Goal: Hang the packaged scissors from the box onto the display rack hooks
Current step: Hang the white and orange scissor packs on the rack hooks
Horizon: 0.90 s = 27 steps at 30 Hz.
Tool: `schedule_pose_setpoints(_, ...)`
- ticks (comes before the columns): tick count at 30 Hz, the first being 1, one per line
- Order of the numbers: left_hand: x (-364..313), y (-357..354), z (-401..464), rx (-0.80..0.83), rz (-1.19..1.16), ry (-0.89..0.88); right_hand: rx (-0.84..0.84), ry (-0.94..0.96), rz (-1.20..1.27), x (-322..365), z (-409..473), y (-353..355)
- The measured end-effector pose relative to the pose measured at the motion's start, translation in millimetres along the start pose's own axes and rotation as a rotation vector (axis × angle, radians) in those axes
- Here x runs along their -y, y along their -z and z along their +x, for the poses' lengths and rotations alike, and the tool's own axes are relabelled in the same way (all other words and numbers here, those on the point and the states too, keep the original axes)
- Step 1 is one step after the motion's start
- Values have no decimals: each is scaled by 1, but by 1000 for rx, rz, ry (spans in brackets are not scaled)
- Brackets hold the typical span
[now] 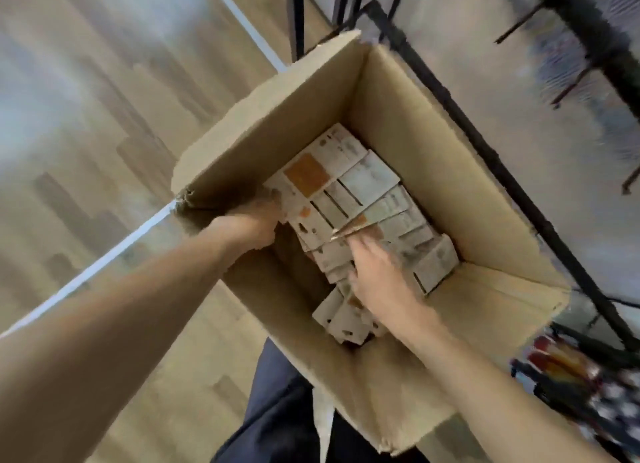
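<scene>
Both hands are sunk in the box (433,171): left hand (254,225) clamped on packs (332,185), right hand (377,272) spread flat, steadying others for lifting.

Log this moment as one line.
stage: picking | left hand: gripping packages | right hand: on packages | box: open, on floor | rack hooks: blurred

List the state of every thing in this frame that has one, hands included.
Cardboard box: open, flaps up, partly filled.
Scissor packages: stacked loosely inside the box, none hung yet.
Left hand: inside the box, gripping the edge of a bundle of packages.
Right hand: inside the box, fingers resting on the packages.
Rack hooks: blurred; these look bare.
</scene>
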<state>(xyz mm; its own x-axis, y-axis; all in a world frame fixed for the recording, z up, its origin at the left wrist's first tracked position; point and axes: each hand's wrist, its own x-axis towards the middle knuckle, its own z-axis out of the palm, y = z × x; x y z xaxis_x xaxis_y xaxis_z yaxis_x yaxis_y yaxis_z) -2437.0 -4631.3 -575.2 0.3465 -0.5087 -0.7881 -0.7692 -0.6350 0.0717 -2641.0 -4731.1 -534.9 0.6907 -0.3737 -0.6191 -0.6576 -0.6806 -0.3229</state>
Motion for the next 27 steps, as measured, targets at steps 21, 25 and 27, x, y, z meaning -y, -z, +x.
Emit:
schedule_pose_setpoints(21, 5, 28, -7, -80, -64, -171, -382, 268, -147, -34, 96, 18)
schedule_pose_setpoints(25, -2, 42, -46, -455, -266, -212, -410, 169, 53, -32, 75, 33)
schedule_pose_setpoints(27, 0, 45, -59, -614, -388, -176, -391, 152, 85, -32, 60, 43)
